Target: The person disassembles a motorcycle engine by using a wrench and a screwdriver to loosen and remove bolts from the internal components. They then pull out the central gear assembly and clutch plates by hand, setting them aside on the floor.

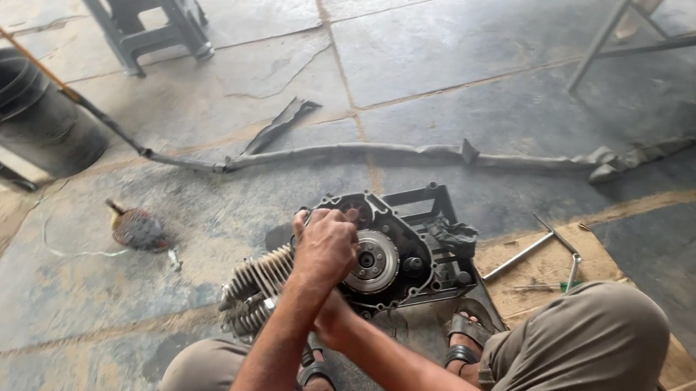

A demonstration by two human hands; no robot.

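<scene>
While left hand (324, 248) grips engine (385, 254) rim, right hand (329, 317) hidden beneath, grasp unclear.

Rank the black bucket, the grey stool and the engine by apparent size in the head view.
1. Engine
2. Black bucket and grey stool: alike, both cropped and farther away, so unranked.

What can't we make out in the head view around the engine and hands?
- Right hand: mostly hidden behind the left forearm; any grip unclear.
- Left hand covers the engine rim; what the fingers hold is hidden.
- Tools on the cardboard: too small to identify.
- Bucket: cut off by the left edge.
</scene>
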